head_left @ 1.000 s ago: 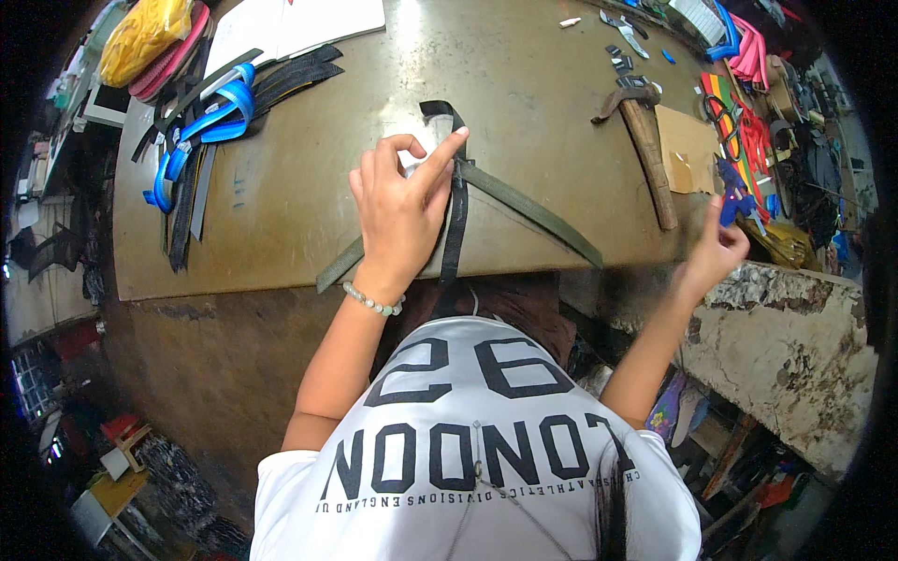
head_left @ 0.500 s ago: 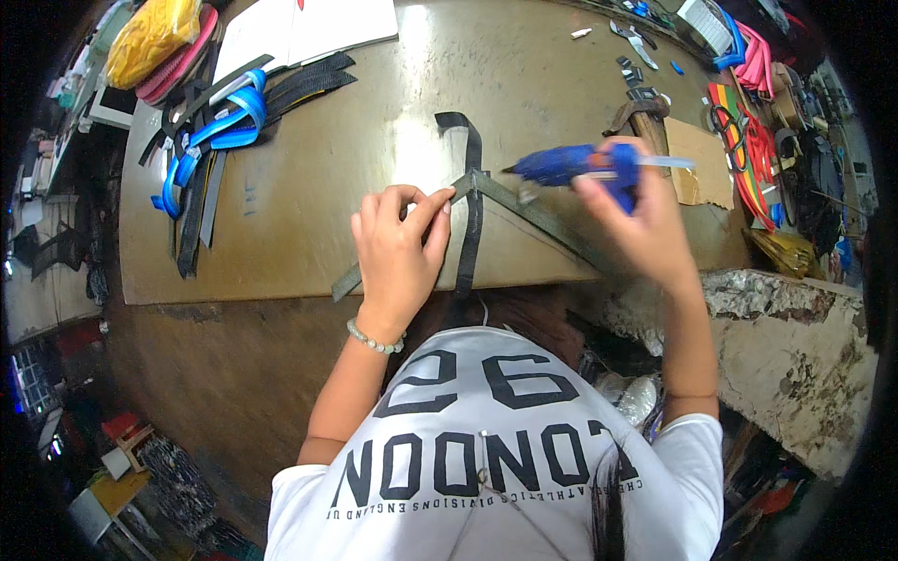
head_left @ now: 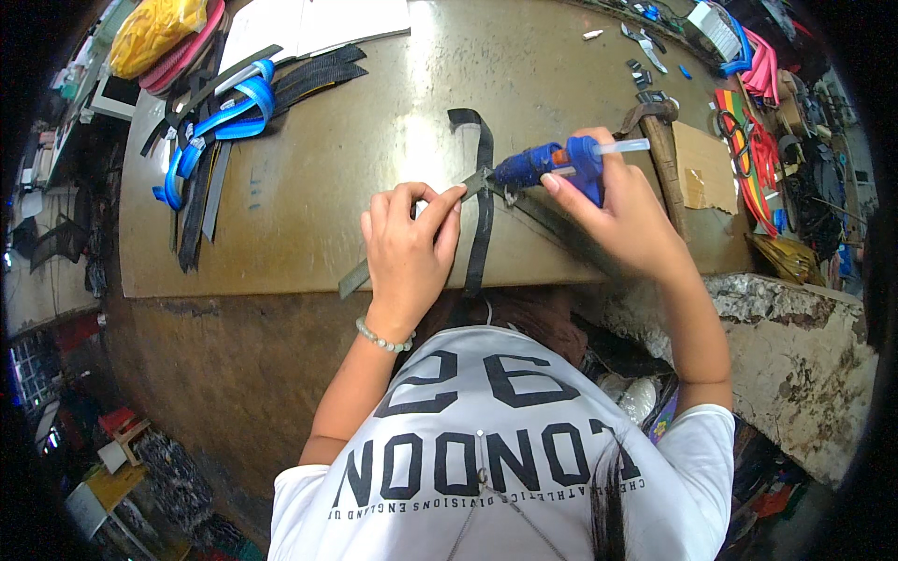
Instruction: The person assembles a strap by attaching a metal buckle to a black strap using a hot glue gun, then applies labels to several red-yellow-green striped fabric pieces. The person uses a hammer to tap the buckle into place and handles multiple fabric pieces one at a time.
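R hand (head_left: 629, 217) is wrapped tight round a blue glue gun (head_left: 552, 165), tip on the grey strap (head_left: 472, 182) near the table's (head_left: 309, 234) front edge. L hand (head_left: 409, 248) pinches that strap w/ fingers together. A black strap (head_left: 482, 210) crosses it and hangs off the front edge.

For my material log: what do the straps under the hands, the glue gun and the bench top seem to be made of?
Straps: likely woven webbing, matte black and grey-green; flat and limp, one draping over the bench edge. Glue gun: glossy blue moulded plastic, with a translucent stick at the back. Bench top: smooth brownish sheet with dull glare, possibly hardboard or laminate; unclear.
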